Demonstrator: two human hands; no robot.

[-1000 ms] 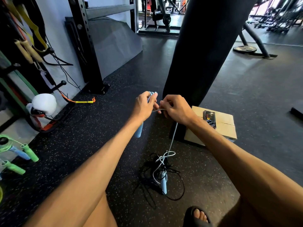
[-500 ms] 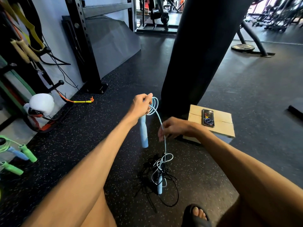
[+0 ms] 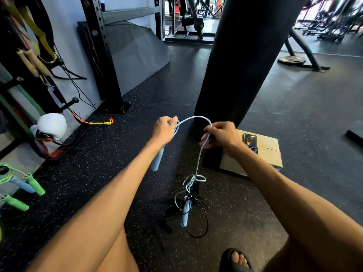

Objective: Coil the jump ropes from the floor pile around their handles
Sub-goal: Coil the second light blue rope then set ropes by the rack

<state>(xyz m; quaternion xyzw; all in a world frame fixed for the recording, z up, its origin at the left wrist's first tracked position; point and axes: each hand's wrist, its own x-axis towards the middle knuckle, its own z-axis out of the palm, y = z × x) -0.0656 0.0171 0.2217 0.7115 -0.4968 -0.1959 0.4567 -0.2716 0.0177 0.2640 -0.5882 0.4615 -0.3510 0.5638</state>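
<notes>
Gym room. Black rubber floor (image 3: 88, 154), pale-speckled, with a dull sheen to the right of the punching bag (image 3: 245, 55).

- Left hand (image 3: 164, 130), just left of the bag's foot, grips the top of a light-blue handle (image 3: 157, 160); the handle's free end points down.
- Right hand (image 3: 222, 137), in front of the bag's base, pinches the light-blue cord (image 3: 196, 117), which arcs between the hands.
- Cord drops to the floor pile (image 3: 204, 226) on the near side of the bag: second blue handle (image 3: 185, 214) tangled with black rope.
- Cardboard box (image 3: 269, 156) just right of the bag, phone (image 3: 249, 142) on top.
- Rack upright (image 3: 102, 55) left of the bag.
- White boxing glove (image 3: 51, 125) and green-handled ropes (image 3: 35, 184) far left of the bag.
- Weight plate (image 3: 291, 60) beyond the bag, to its right.
</notes>
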